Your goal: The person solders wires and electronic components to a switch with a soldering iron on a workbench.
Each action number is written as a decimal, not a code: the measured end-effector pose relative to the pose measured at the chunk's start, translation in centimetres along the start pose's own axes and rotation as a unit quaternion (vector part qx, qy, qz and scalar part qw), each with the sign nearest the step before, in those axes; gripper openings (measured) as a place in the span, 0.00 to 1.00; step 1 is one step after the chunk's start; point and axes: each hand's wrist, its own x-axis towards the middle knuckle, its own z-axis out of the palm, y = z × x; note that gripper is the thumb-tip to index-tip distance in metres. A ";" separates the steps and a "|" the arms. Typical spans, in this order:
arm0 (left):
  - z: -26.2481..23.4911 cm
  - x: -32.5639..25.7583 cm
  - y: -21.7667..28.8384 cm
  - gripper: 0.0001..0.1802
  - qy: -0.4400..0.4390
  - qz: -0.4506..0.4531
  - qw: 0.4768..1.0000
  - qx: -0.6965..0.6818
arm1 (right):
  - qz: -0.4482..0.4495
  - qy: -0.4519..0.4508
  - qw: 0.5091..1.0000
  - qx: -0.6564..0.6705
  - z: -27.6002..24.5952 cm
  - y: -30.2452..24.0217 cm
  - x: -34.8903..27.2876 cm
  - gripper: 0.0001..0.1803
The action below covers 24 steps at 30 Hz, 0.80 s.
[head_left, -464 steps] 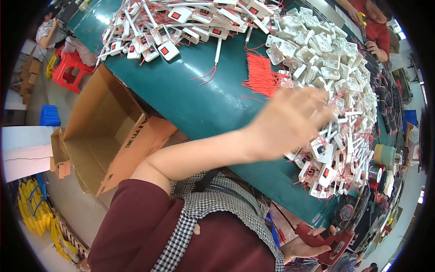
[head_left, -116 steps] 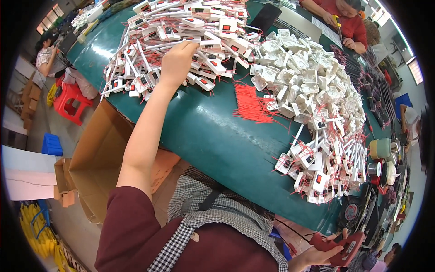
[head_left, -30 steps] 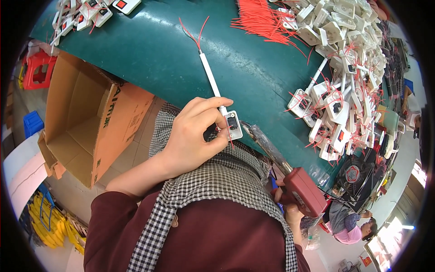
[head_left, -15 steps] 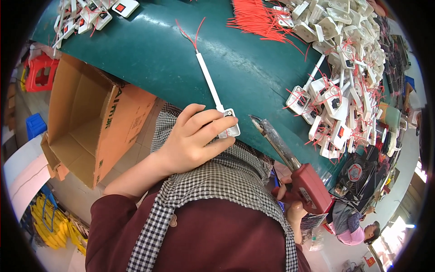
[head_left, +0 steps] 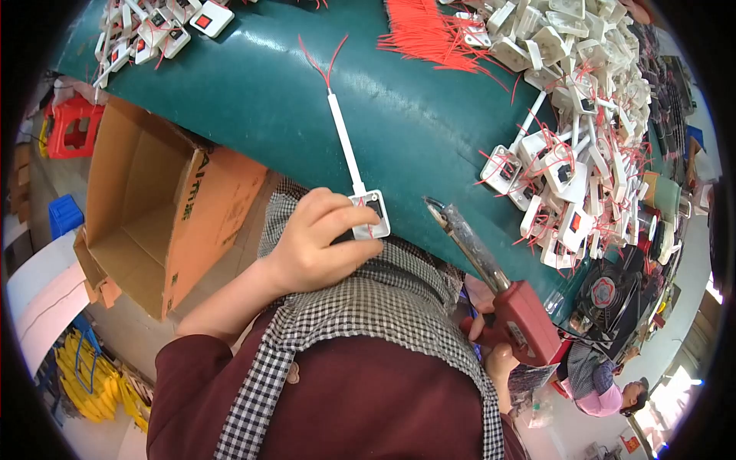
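Observation:
My left hand (head_left: 316, 244) is closed on a small white square plastic switch housing (head_left: 381, 211) at the table's near edge. Its hollow side faces up, showing a dark part and a thin red wire inside. From the housing a straight white tube (head_left: 344, 138) points away from me, and two red wires (head_left: 327, 70) fork out of its far end. My right hand (head_left: 502, 364) grips a dark red soldering gun (head_left: 526, 318), its palm largely hidden by the body. The gun's dark, stained barrel (head_left: 471, 241) slants up-left over the table edge, its tip apart from the housing.
The green table (head_left: 253, 92) carries a bundle of red wires (head_left: 429, 38), a large heap of white housings (head_left: 567, 161) at right and another pile (head_left: 153, 34) at far left. An open cardboard box (head_left: 218, 207) stands left; a co-worker (head_left: 602, 387) sits at lower right.
My left hand has moved slightly left with the switch housing, and the housing has turned to show more of its hollow side. The soldering gun has barely moved.

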 end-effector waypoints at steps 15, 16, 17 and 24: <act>0.3 14.0 -8.3 0.08 -0.007 -0.006 0.982 0.191 | -0.106 0.096 0.990 -0.004 0.8 -0.1 1.0 0.49; 1.2 15.1 -9.3 0.08 -0.042 0.013 0.973 0.228 | -0.110 0.107 0.988 -0.007 0.7 0.0 0.8 0.49; 1.4 15.6 -10.0 0.07 -0.050 -0.001 0.971 0.234 | -0.094 0.086 0.992 0.002 0.4 0.3 0.5 0.49; 1.2 16.0 -10.7 0.02 -0.068 -0.015 0.978 0.197 | -0.125 0.016 0.991 0.047 0.0 0.9 0.4 0.46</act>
